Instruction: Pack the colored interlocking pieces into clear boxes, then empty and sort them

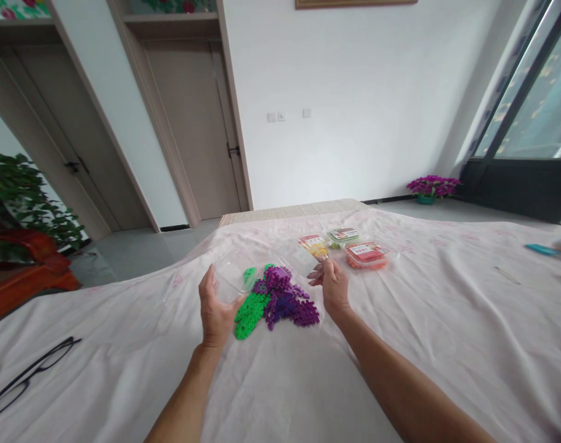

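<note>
My left hand [217,312] grips the left side of a clear plastic container [231,271], its thumb at the near edge. The hinged clear lid [295,258] stands opened to the right, and my right hand [334,284] pinches its edge. Just below and partly behind the container lies a pile of flat toothed plastic pieces: green interlocking discs [250,317], purple pieces [278,280] and dark blue pieces [286,306]. A few green discs show through or beside the clear plastic; whether they lie inside it I cannot tell.
Beyond my right hand stand closed, labelled boxes with red-orange pieces [367,255], green pieces [343,236] and yellow pieces [313,244]. Black-framed glasses [28,376] lie at left on the pale cloth [423,344]. A blue object [542,249] lies far right.
</note>
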Tool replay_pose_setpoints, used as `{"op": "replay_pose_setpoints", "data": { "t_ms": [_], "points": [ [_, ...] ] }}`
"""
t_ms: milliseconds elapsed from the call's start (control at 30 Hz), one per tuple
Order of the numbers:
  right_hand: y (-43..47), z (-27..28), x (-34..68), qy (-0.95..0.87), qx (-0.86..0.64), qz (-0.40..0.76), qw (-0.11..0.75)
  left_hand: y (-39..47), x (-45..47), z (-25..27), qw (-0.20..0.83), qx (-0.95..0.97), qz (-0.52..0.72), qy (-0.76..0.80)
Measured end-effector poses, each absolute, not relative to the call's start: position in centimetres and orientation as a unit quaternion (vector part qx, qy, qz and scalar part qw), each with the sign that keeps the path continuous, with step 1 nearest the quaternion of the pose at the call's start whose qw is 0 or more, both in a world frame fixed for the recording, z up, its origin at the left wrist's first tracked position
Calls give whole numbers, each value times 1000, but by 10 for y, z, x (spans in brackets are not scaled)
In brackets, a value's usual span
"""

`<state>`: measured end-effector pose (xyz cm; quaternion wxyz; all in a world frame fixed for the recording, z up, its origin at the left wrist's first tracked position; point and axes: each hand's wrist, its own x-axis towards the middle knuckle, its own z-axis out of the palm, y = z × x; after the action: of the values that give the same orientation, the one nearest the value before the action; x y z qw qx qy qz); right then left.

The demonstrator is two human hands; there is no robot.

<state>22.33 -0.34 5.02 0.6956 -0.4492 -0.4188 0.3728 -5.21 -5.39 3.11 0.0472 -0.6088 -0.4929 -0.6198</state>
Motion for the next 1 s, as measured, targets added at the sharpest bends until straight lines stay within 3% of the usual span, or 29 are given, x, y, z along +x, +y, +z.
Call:
{"op": "replay_pose_setpoints", "data": {
  "t_ms": [200,500,700,1000],
  "points": [
    [-8,59,211,-334,-385,568,646,-51,-49,14,-160,-551,-643,-508],
    [-25,62,194,-330,-352,681,551,-53,-63,20,-419,-442,-626,-487],
    [-37,68,180,-368,-326,702,515,-50,-52,25,-459,-298,-638,-542],
    [-56,79,161,-382,-319,713,494,-51,-29,38,-448,-268,-663,-536]
  ]
}}
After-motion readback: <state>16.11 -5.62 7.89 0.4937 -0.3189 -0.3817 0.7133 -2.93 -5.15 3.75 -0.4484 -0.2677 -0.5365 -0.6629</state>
